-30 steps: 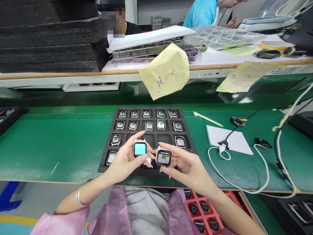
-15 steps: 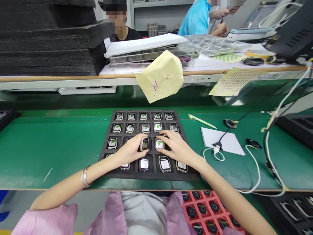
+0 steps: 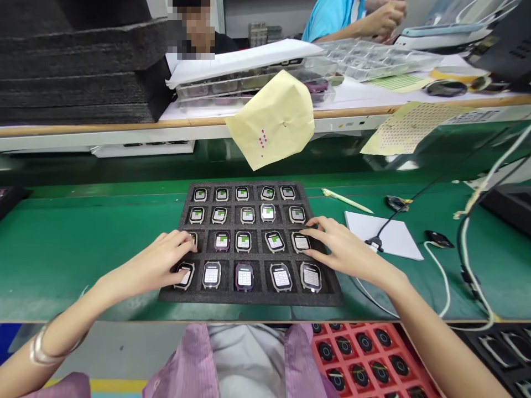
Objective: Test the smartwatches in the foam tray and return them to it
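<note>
A black foam tray [image 3: 249, 296] lies on the green belt, holding several small smartwatch bodies with lit screens in its pockets. My left hand [image 3: 160, 262] rests on the tray's left side, fingers curled over the watch [image 3: 191, 239] at the left end of the third row. My right hand [image 3: 342, 251] lies on the tray's right side, fingertips touching the watch [image 3: 300, 241] at the right end of that row. Neither hand has a watch lifted. The two middle watches [image 3: 243, 241] of that row sit in their pockets.
A white pad [image 3: 384, 235], a pen [image 3: 346, 200] and white and black cables [image 3: 443, 287] lie right of the tray. A yellow paper sheet [image 3: 271, 119] hangs above it. A red tray [image 3: 365, 359] of round parts sits below the table edge. Two other people work behind the far bench.
The two watches that I held up a second ago now sit in the third row's middle pockets. Both hands have moved apart to the tray's left and right ends.
</note>
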